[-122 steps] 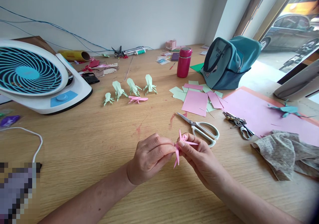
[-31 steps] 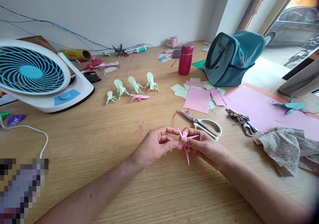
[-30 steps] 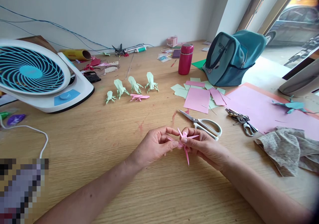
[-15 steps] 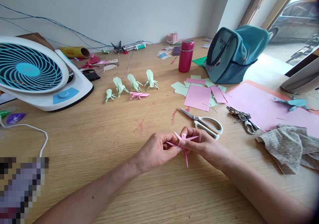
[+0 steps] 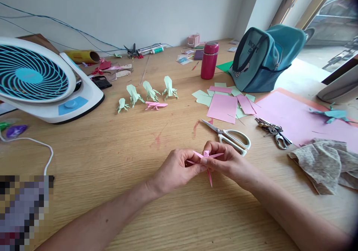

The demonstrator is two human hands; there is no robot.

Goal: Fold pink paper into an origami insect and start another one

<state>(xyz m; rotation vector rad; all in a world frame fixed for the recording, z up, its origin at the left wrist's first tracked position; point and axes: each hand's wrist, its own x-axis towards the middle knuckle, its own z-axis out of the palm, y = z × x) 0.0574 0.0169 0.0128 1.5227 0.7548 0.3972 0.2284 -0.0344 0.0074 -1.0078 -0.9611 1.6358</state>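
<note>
My left hand [image 5: 176,169] and my right hand [image 5: 226,163] meet just above the wooden table [image 5: 112,158], both pinched on a small pink folded paper figure [image 5: 207,157] with thin pointed legs. One leg points down toward the table, others stick out to the right. White-handled scissors [image 5: 231,136] lie just beyond my right hand. Further back stand several pale green folded figures [image 5: 149,91] in a row, with a finished pink figure [image 5: 155,105] lying in front of them.
A white and teal fan [image 5: 41,81] stands at left with its white cable [image 5: 39,146]. Cut pink and green paper pieces [image 5: 222,105], a large pink sheet [image 5: 296,118], keys [image 5: 272,130], a grey cloth [image 5: 327,163], a teal backpack [image 5: 265,57] and a red flask [image 5: 209,59] lie at right.
Both hands stayed together on the pink figure and worked it with small finger moves; its long leg swung from lower left to straight down. The view shifted slightly.
</note>
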